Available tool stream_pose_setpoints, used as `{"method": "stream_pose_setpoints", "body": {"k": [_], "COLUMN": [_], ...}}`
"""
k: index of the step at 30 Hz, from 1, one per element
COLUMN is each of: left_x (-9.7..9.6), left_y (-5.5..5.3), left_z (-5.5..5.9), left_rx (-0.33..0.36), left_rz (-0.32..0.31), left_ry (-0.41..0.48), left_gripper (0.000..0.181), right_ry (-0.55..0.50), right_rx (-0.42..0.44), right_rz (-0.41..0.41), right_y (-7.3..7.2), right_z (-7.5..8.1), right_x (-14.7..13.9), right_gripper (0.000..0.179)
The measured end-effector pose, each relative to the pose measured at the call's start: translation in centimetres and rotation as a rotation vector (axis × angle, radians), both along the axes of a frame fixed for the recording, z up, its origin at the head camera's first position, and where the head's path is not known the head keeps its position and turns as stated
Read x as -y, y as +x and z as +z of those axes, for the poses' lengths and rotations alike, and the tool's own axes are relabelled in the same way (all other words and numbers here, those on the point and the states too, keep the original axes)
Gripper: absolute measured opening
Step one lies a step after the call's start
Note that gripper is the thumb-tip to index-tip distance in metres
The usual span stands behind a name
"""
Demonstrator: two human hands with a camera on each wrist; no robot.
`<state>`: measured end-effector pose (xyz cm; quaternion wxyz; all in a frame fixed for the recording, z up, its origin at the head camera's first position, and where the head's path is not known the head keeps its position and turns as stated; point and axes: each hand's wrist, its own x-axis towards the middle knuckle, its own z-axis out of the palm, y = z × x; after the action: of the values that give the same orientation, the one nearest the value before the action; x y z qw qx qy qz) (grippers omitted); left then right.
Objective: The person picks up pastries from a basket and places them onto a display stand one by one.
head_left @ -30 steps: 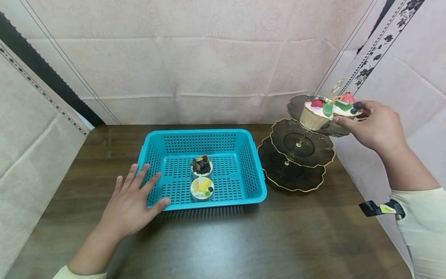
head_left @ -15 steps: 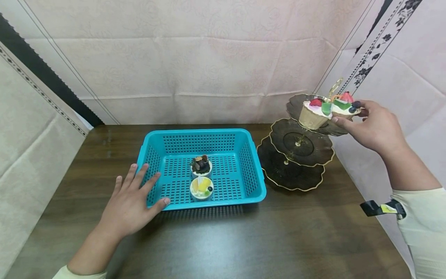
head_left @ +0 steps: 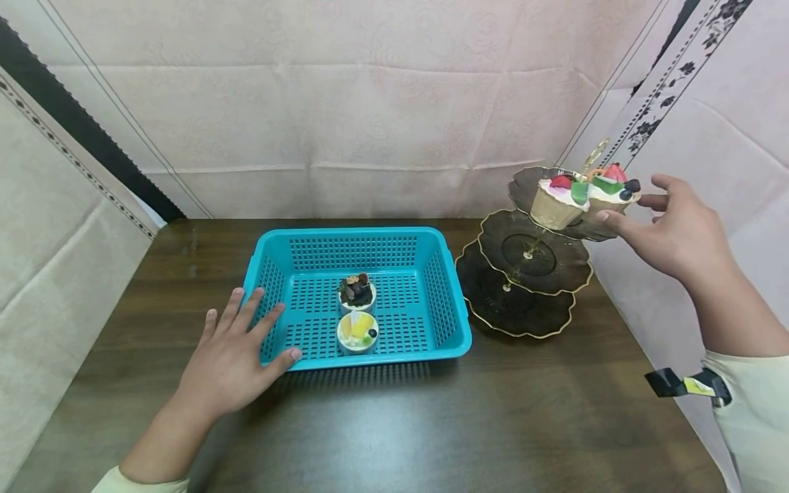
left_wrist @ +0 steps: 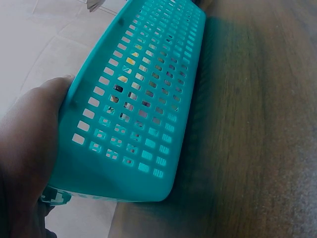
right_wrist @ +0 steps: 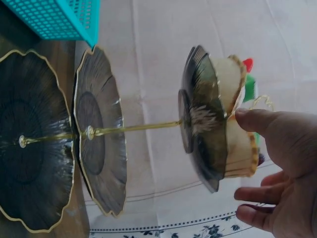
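My left hand [head_left: 231, 370] rests on the left front corner of the turquoise basket [head_left: 458, 350], fingers straight and spread. Inside the basket stand a cupcake with a dark topping [head_left: 357, 292] and a cupcake with a yellow topping [head_left: 357, 332]. My right hand [head_left: 684, 233] is beside the top plate of a three-tier stand [head_left: 524, 250], its thumb and fingers parted, holding nothing. On that plate sit a cupcake with red and green toppings [head_left: 557, 205] and, nearest the hand, a cupcake with green and dark-berry toppings [head_left: 610, 195]. The thumb is close to the latter; contact is unclear.
The stand's dark, gold-edged middle plate [head_left: 557, 263] and bottom plate [head_left: 518, 316] are right of the basket. Its gold handle [head_left: 594, 154] rises behind the cupcakes. Patterned cloth [head_left: 370, 137] hangs behind the brown wooden table [head_left: 394, 424].
My right hand has let go of the berry-topped cupcake and drawn slightly right, its fingers spreading apart. The cupcake stays on the top plate. My left hand has not moved.
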<state>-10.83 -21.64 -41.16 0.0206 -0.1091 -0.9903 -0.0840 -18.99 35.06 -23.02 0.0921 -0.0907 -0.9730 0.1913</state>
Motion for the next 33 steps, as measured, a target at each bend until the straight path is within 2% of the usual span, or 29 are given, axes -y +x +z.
{"method": "stream_pose_setpoints", "body": {"k": [5,14,16,19,21,24,28,33], "left_x": [0.1,0.0,-0.1,-0.1,0.0,0.0,0.1,0.0], "left_y": [0.1,0.1,0.1,0.1,0.1,0.1,0.1,0.0], "left_z": [0.1,0.2,0.2,0.2,0.2,0.2,0.1,0.1], "left_rx": [0.001,0.002,0.006,0.013,0.014,0.009,0.003,0.012], "left_rz": [-0.003,-0.008,-0.004,0.003,0.006,0.009,0.007,0.012], "left_ry": [0.0,0.008,0.005,-0.004,-0.005,-0.003,0.0,0.0], "left_gripper": [0.094,0.093,0.093,0.094,0.094,0.095,0.095,0.097], "right_ry": [-0.064,-0.107,-0.127,-0.11,-0.053,0.047,0.081,0.074], "right_rx": [-0.079,-0.379,-0.457,-0.527,-0.514,-0.42,-0.257,-0.105], "right_rz": [-0.027,0.012,0.083,0.298,0.458,0.612,0.704,0.791], "right_y": [1.3,3.5,3.8,4.2,4.3,4.5,4.2,3.2], "right_z": [0.2,-1.1,-1.3,-1.7,-2.0,-2.5,-3.5,-5.3], "right_x": [1.2,3.3,3.9,4.9,5.6,6.9,8.7,10.6], "right_gripper": [0.108,0.075,0.065,0.054,0.055,0.06,0.066,0.068]}}
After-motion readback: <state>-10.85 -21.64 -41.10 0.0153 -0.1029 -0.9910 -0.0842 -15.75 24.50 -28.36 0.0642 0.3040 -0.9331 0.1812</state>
